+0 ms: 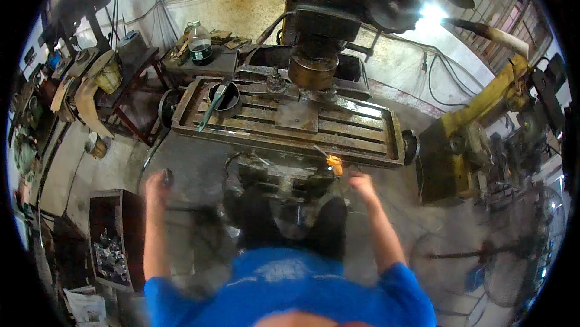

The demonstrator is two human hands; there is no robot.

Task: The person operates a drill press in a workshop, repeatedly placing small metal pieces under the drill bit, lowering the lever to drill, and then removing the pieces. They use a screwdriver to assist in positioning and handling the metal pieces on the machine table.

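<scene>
My left hand (156,187) is raised at the left, in front of the machine table, with its fingers closed on a small dark piece (168,176). Blur hides what kind of piece it is. My right hand (362,185) is held below the table's front edge at the right, fingers curled in; whether anything is inside them does not show. Just left of it, apart from the fingers, an orange air gun (334,165) with a thin nozzle hangs at the edge. Beyond both hands lies the slotted milling machine table (254,135), wet and dirty, under the round spindle head (313,68).
A metal pot (228,108) with a green-handled brush (211,109) across it stands on the table's left part. A handwheel (411,147) sits at its right end. Left of me is an open box (118,197) of metal parts. A large bottle (200,43) stands behind.
</scene>
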